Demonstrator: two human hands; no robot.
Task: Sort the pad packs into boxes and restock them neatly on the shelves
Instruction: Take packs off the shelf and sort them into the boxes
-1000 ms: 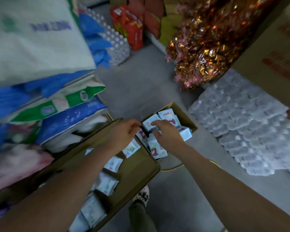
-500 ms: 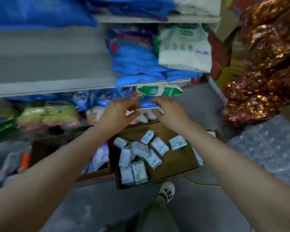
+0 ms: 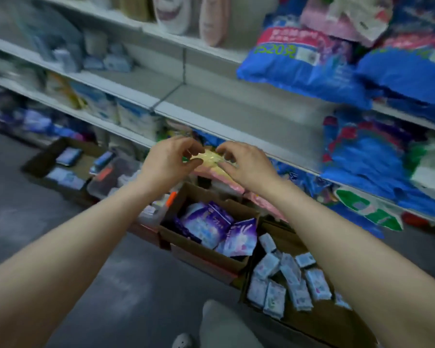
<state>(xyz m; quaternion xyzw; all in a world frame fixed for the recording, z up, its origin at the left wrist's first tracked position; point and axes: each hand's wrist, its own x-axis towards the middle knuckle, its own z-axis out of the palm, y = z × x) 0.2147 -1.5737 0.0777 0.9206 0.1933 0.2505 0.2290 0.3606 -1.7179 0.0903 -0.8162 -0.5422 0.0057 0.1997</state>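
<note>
My left hand [image 3: 171, 159] and my right hand [image 3: 246, 164] are raised side by side in front of the lower shelf edge. Both pinch a small pale yellow pad pack [image 3: 210, 156] between their fingertips, one hand at each end. Below them on the floor stands a cardboard box [image 3: 201, 254] with purple pad packs [image 3: 211, 224] in it. To its right, a second cardboard box [image 3: 312, 322] holds several small pale blue pad packs [image 3: 286, 280] lying loose. The view is blurred by motion.
Grey metal shelves [image 3: 236, 114] run across the view, one stretch bare. Large blue bags [image 3: 312, 69] fill the shelves at right. Farther left on the floor are a flat box [image 3: 35, 162] and a clear tub [image 3: 111, 179]. My knee [image 3: 224, 322] is at the bottom.
The view has swung from the floor boxes up and left to the shelves. Both hands rose from the box of small packs and now hold a yellow pack together.
</note>
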